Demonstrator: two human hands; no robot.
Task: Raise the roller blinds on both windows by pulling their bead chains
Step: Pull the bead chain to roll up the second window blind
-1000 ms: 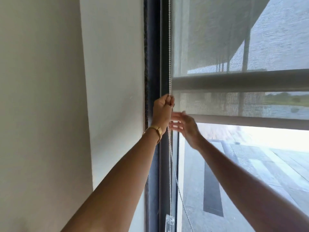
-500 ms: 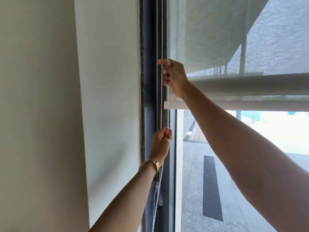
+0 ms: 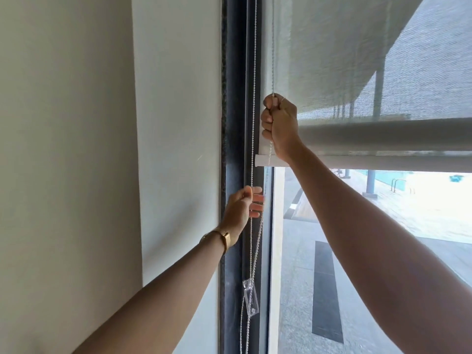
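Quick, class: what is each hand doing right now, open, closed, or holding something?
Left hand: open, fingers loosely spread beside the bead chain, not gripping it.
Right hand: closed in a fist around the bead chain, in front of the blind.

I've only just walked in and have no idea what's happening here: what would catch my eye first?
Two bare arms reach up to a window. The right hand is fisted around a white bead chain in front of the mesh roller blind, just above its bottom bar. Lower down, the left hand, with a gold bracelet at its wrist, hangs open-fingered beside the chain strands along the dark window frame.
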